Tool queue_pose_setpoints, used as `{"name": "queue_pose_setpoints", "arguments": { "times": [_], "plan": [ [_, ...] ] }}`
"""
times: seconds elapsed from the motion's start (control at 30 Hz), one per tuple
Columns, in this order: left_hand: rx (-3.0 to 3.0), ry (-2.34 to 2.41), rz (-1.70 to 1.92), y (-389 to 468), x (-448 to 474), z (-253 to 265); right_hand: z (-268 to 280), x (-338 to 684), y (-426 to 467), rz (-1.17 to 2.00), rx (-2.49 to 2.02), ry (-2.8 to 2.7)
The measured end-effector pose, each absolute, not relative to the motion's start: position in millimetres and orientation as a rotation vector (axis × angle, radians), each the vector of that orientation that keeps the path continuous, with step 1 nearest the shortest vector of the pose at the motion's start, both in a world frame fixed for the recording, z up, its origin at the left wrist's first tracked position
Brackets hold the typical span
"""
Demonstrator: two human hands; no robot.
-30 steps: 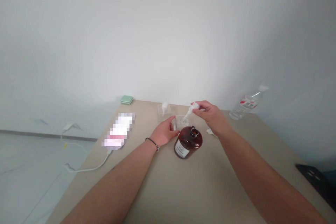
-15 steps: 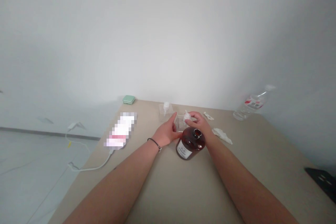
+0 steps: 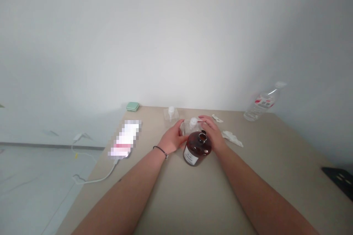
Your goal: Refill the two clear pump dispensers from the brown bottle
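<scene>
My left hand clasps the square, clear-plastic, white-topped container on the tabletop, partly hidden behind the round, glossy brown bottle, and I can't tell whether my right hand grips.

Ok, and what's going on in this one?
A person's two bare hands are around a small clear container with a white top: the left hand grips one side, the right hand is at the other, its exact hold unclear. In front of it, nearer the camera, a brown bottle stands upright with its neck open. A similar clear container stands beyond the left hand, and crumpled white tissue lies to the right.
</scene>
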State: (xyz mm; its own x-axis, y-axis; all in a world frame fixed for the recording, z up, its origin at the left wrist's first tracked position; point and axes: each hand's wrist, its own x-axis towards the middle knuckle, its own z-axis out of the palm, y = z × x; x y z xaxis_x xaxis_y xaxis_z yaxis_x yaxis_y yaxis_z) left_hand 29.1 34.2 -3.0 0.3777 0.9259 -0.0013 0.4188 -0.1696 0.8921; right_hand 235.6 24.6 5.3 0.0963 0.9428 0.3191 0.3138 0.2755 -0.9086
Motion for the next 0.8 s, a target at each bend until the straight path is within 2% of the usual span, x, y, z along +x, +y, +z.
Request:
{"name": "queue_pose_setpoints", "arguments": {
  "times": [0.17,0.4,0.57,0.8],
  "plan": [
    [1.765,1.184,0.722,34.6,29.5,-3.7,0.7,235.3,26.3,0.806,-1.201,-1.472],
    [1.724,1.189,0.715,33.6,30.0,-3.8,-1.0,239.1,26.5,0.726,-1.259,-1.274],
    [1.731,1.181,0.753,34.9,31.4,-7.8,2.8,234.1,25.1,0.812,-1.183,-1.406],
    [1.732,1.2,0.768,37.8,31.7,-12.1,-4.1,242.1,28.9,0.683,-1.204,-1.297]
  ]
}}
